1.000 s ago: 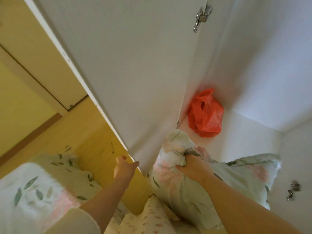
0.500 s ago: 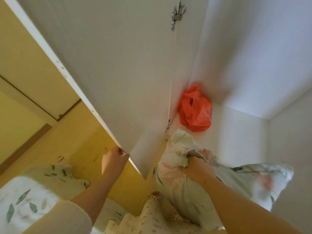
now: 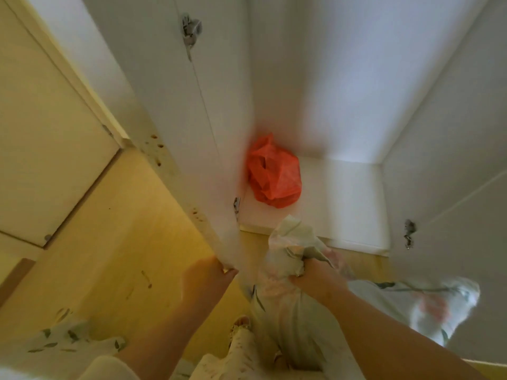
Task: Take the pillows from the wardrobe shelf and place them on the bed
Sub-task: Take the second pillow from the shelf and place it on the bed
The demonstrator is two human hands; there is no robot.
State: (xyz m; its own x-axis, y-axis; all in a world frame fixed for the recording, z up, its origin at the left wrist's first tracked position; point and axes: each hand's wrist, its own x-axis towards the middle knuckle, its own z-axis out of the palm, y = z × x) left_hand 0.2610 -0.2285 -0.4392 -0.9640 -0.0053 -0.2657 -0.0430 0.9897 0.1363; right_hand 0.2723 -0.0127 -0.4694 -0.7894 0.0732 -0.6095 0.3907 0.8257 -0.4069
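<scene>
- At the lower left, a leaf-printed pillow (image 3: 55,344) lies under my left forearm. I can't tell whether it rests on the bed or against me, so a careless turn could knock it loose.
- Next along, my left hand (image 3: 205,278) has its fingers wrapped on the bottom corner of the wardrobe door (image 3: 164,119). If that grip slips, I judge the door may swing into the pillow or my arm.
- At centre, my right hand (image 3: 315,278) is clenched on a bunched corner of the floral pillow (image 3: 288,319). The pillow hangs at the front edge of the shelf (image 3: 354,215), mostly below it, with its far end out to the right. Held by fabric alone, it could sag out of my fist or snag on the shelf lip.
- Behind it, the red plastic bag (image 3: 274,174) sits in the shelf's back left corner, apart from the pillow. A wide swing might drag it down.
- As for writing, I can read none. The bag, pillowcases and hinges show no legible label, and the view is blurred.
</scene>
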